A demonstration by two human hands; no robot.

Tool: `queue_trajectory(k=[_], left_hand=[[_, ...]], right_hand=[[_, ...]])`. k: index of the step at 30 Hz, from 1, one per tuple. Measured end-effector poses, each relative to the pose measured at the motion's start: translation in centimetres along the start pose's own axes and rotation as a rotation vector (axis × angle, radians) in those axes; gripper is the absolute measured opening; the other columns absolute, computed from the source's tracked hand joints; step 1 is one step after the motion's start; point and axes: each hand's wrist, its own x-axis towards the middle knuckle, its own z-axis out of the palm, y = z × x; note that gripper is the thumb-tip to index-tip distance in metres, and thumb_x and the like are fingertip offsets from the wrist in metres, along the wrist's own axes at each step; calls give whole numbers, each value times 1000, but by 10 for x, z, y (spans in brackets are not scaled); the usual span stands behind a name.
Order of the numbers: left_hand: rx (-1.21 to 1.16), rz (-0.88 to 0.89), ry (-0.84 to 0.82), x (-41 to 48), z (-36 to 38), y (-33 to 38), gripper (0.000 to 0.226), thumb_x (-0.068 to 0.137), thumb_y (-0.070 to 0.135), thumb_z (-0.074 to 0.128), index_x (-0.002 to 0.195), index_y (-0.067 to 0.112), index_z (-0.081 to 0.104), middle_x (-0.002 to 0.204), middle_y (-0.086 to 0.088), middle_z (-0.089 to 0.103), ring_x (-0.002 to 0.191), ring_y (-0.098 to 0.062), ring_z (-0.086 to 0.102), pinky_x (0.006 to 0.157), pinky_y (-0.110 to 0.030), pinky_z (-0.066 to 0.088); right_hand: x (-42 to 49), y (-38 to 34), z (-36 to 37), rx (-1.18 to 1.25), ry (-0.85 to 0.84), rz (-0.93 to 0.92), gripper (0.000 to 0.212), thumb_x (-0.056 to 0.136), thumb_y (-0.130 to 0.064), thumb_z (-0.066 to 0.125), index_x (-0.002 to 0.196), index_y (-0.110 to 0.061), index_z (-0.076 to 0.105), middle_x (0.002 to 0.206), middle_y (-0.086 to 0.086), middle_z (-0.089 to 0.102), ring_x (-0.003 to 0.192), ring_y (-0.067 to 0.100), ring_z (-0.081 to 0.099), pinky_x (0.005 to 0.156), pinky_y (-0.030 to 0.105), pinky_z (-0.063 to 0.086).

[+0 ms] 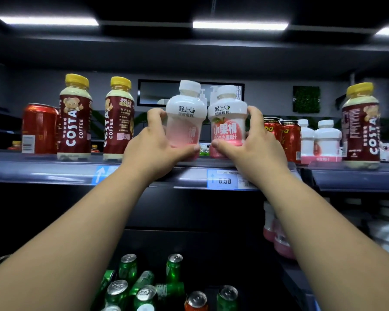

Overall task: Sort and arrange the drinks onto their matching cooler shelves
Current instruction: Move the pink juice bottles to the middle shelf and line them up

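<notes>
Forearms reach toward 12 o'clock; my left hand grips one pink bottle, right hand grips a second pink bottle, side by side at the shelf lip, probably bound for the matching bottles at 3 o'clock.

Dark shelf, price rail along front edge.
Left end: red can upright, just beside first coffee bottle. Second coffee bottle near, apart.
Centre, at front edge: centre-left bottle and centre-right bottle, upright, side by side, bases partly hidden.
Right: two dark-red cans, then two white bottles, close together.
Adjoining section: third coffee bottle upright.
Rail carries price tag and blue arrow tag.
</notes>
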Motion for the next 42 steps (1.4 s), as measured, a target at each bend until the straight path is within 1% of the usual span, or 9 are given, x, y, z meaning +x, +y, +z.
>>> queue_trajectory(k=[5,10,15,20,25,28,33,37,42], left_hand=[[-236,52,101,-8,-8,9,89,66,66,78,134,30,34,113,8,63,101,-17,65,88,-45,55],[-177,52,112,-24,-11,19,97,55,83,68,130,29,39,102,13,63,95,-18,67,82,-42,55],[-296,28,130,-49,-16,34,97,52,86,68,129,35,37,109,9,67,99,-19,67,86,-46,56],[-350,26,62,-93,-12,77,94,49,80,73,125,40,35,106,22,61,97,-13,67,85,-46,57],[-403,-30,-48,-140,24,115,93,43,84,74,120,48,35,102,14,69,91,-13,71,83,-47,57],[-385,-67,-101,-165,53,138,89,45,78,75,119,44,37,104,16,70,93,-6,69,85,-43,55],[-411,-137,-182,-192,101,167,86,45,72,79,116,46,36,104,18,69,94,-1,67,87,-40,55],[-428,-211,-200,-209,133,176,90,45,70,83,118,46,36,105,19,70,93,1,68,88,-41,55],[-416,-281,-205,-224,157,172,94,44,70,84,120,45,35,108,20,69,93,2,67,86,-41,55]], right_hand=[[-1,2,0,236,66,19,101,71,-74,72,150,-36,22,110,-7,70,93,18,70,80,42,59],[-8,3,-4,335,37,-12,104,63,-79,72,146,-40,25,107,-9,72,95,15,71,84,46,59],[-37,8,-32,535,50,-95,93,66,-64,82,142,-42,34,101,-11,75,91,8,74,83,46,61],[-84,41,-69,615,46,-83,93,64,-58,86,140,-44,34,113,-9,73,101,13,73,89,50,58],[-132,94,-101,582,3,15,98,55,-74,82,137,-56,32,106,-7,76,100,19,73,89,53,57],[-156,128,-121,533,-34,60,96,55,-67,84,135,-63,30,106,-11,75,96,11,74,87,50,58],[-179,181,-136,467,-112,148,100,55,-67,82,138,-55,28,114,-17,72,106,10,70,92,49,56],[-186,206,-139,388,-178,186,95,56,-67,78,132,-61,22,112,-24,71,106,3,68,95,43,54],[-191,223,-125,343,-255,241,98,59,-62,80,137,-54,22,122,-15,67,108,11,66,94,40,52]])
